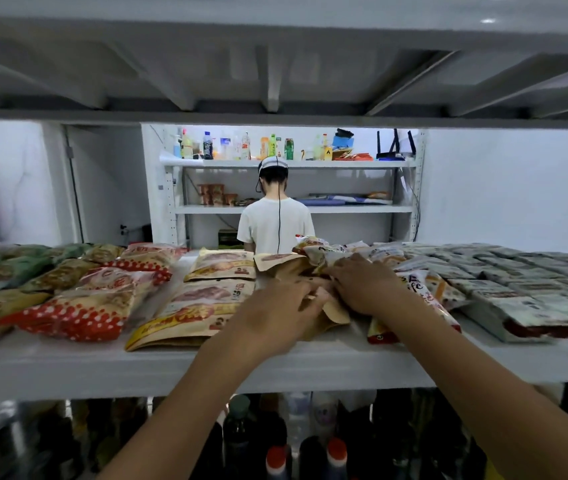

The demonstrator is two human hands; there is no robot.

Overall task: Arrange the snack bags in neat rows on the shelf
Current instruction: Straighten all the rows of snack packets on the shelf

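The left grip (275, 311) has its fingers curled in on a brown bag (337, 316) and pinches it at the near edge. The bag lies on the shelf (275, 370), between the two grips and partly under them. The right grip (362, 285) rests palm down just beside the left one, on a heap of white and orange bags (426, 289). Its fingertips bend over the far side of the heap, and whether they clamp a bag or only press on it cannot be told. Just beyond both grips a second brown bag (284, 263) lies loose. Left of the left grip, yellow bags (206, 299) lie in a line running away from it, and further left are red dotted bags (78, 313). Right of the right grip, grey packs (517, 289) lie in close rows. Below the grips, under the shelf, stand dark bottles (275, 457). Well beyond them a person (275, 226) in a white shirt stands facing away
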